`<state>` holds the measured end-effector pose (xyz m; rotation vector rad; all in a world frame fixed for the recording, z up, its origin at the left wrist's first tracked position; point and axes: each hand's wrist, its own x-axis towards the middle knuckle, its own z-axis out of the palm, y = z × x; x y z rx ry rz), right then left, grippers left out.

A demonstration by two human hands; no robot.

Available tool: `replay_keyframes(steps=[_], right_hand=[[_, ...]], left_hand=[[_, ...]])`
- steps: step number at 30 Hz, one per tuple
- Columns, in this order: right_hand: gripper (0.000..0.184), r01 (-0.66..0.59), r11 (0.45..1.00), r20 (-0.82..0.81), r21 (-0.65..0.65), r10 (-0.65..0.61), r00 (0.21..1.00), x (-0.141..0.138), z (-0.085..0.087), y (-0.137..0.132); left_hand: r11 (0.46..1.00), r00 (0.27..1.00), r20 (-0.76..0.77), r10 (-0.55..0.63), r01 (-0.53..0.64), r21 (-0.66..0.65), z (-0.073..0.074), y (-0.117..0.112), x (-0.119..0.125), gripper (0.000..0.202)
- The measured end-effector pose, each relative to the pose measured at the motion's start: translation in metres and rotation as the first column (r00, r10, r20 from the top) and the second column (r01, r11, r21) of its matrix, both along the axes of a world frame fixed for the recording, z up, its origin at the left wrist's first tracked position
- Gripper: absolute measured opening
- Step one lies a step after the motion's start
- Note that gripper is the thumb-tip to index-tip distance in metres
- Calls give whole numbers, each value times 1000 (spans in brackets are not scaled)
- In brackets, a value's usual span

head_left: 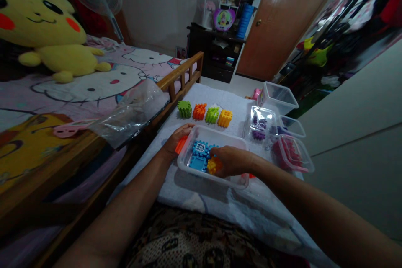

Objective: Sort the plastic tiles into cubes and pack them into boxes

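Observation:
A clear plastic box (220, 135) sits on a white cloth (220, 96) on the floor, holding blue, yellow and orange toy blocks (199, 155). My right hand (231, 161) reaches down inside the box, fingers curled over a yellow-orange block (212, 166). My left hand (176, 140) rests at the box's left side, fingers closed around an orange piece (181, 144). Beyond the box stand several built cubes in a row: green (184, 109), orange (199, 111), light green (212, 114) and yellow (225, 118).
Right of the box are clear tubs: one with purple pieces (260, 124), one with red pieces (290, 153), an empty one (277, 96) behind. A wooden bed frame (176, 76) with a plastic bag (132, 113) and yellow plush toy (47, 33) is at left. A dark shelf (216, 54) stands at the back.

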<state>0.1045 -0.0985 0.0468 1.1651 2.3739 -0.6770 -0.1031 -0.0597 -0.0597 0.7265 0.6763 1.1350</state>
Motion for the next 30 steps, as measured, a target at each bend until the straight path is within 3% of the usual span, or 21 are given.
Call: replay_keyframes(steps=[10, 14, 19, 27, 30], right_hand=[[67, 15, 999, -12, -36, -15, 1000, 3, 1, 2], [52, -12, 999, -10, -41, 12, 1000, 2, 4, 2], [33, -33, 998, 71, 58, 29, 997, -5, 4, -6], [29, 5, 992, 94, 129, -17, 995, -4, -6, -11], [29, -28, 980, 25, 198, 23, 999, -5, -7, -6]], left_hand=[[1000, 1000, -3, 9, -9, 9, -3, 0, -1, 38], [1000, 1000, -18, 11, -11, 16, -2, 0, -1, 38], [1000, 1000, -14, 2, -1, 17, 0, -1, 0, 37], [1000, 999, -30, 17, -16, 17, -1, -2, 0, 36], [999, 999, -31, 19, -18, 28, 1, -2, 0, 34]])
